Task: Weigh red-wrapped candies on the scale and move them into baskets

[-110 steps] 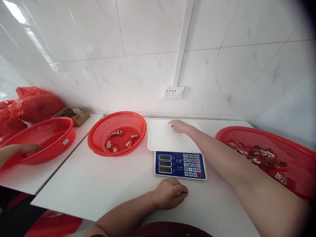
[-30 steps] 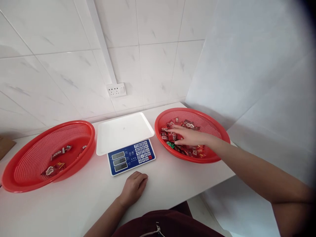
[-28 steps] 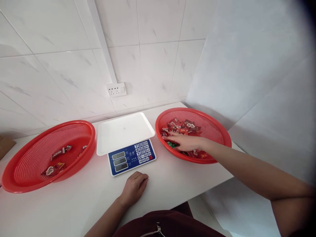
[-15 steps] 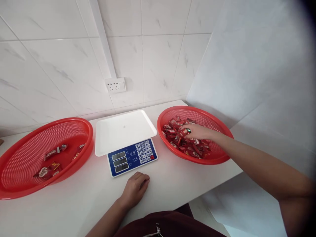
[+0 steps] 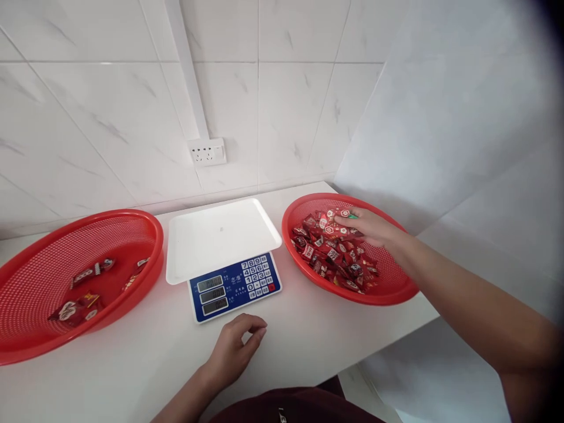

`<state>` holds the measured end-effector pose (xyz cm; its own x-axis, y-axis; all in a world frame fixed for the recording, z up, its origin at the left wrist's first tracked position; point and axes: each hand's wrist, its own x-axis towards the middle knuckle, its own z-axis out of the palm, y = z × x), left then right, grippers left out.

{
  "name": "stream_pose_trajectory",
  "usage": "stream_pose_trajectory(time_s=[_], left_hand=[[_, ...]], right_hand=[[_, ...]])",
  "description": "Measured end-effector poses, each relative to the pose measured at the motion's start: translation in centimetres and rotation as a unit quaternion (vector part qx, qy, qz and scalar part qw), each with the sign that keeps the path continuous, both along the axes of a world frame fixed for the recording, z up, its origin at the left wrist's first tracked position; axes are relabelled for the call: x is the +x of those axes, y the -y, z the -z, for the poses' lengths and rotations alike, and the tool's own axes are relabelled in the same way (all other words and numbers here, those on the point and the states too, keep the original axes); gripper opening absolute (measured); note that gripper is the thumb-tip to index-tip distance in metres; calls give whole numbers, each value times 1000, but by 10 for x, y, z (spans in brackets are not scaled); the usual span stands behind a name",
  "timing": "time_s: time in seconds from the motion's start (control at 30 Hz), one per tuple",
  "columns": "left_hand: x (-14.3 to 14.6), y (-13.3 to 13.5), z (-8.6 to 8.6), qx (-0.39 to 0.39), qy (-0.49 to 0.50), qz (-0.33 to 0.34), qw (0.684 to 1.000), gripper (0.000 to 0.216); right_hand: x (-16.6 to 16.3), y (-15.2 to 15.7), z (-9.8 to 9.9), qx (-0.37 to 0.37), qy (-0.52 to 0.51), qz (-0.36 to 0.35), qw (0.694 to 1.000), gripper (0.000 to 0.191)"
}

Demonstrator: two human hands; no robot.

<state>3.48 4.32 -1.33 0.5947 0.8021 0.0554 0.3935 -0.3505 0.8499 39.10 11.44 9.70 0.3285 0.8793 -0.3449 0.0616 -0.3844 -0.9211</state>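
Note:
My right hand (image 5: 370,225) is closed on a red candy packet (image 5: 331,222) printed with pale round flower shapes. It holds the packet just over the pile of red wrapped candies (image 5: 337,258) inside the right red plastic basket (image 5: 352,298). My left hand (image 5: 233,346) rests on the white table, loosely curled, thumb and forefinger tips close together, with nothing visible in it. Just beyond it stands a digital scale (image 5: 235,288) with a blue keypad panel and a bare white tray (image 5: 222,238).
At the left stands another red basket (image 5: 152,258) with a few wrapped candies (image 5: 79,308) in it. Behind the white table (image 5: 145,346) rises a tiled wall carrying a power socket (image 5: 207,153). A grey-white wall borders the right side.
My right hand has risen a little from the candy pile, bringing up the red candy packet. The fingers of my left hand have loosened slightly on the table.

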Motion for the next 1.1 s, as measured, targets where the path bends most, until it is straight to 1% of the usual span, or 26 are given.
stream_pose_trajectory(time_s=[0.07,0.13,0.17,0.23,0.3,0.37,0.4,0.43,0.5,0.57,0.67,0.73,0.77,0.83,0.93,1.03,1.1], left_hand=[[5,-6,-19,-39,26,-2,999,16],[12,-16,-38,-77,86,-9,993,17],[17,-22,-47,-98,131,-15,986,21],[27,-36,-61,-153,231,-34,960,42],[34,-51,-71,-195,294,-44,935,56],[35,-64,-76,-213,324,-43,921,56],[33,-70,-77,-207,331,-50,919,54],[29,-76,-76,-191,332,-67,921,51],[15,-89,-74,-137,313,-128,931,48],[-3,-103,-71,-76,254,-194,945,50],[-31,-121,-65,24,88,-258,962,53],[-44,-126,-62,119,-24,-281,952,54],[-49,-126,-61,166,-62,-287,941,54],[-54,-119,-59,232,-91,-292,923,54],[-56,-98,-55,267,-71,-289,916,48],[-62,-80,-47,298,-67,-278,911,44],[-70,-76,-39,331,-90,-286,895,41]], right_hand=[[-16,2,-11,7,-52,-24,998,15],[-36,4,-20,10,-92,-69,993,14],[-47,4,-23,9,-109,-96,989,14],[-72,3,-26,9,-140,-157,978,17],[-97,0,-25,7,-159,-225,961,25],[-120,-6,-22,5,-156,-272,949,34],[-131,-10,-20,6,-146,-286,947,37],[-141,-14,-18,10,-136,-295,946,38],[-157,-25,-14,24,-119,-305,944,36],[-171,-37,-10,27,-112,-312,943,33],[-186,-54,-3,24,-74,-324,943,32],[-191,-62,1,41,-5,-328,944,33],[-192,-65,4,52,33,-325,944,34],[-189,-70,8,66,83,-311,944,36],[-181,-73,13,64,98,-304,946,41],[-177,-73,10,60,112,-325,937,48],[-178,-72,6,55,124,-346,928,50]])
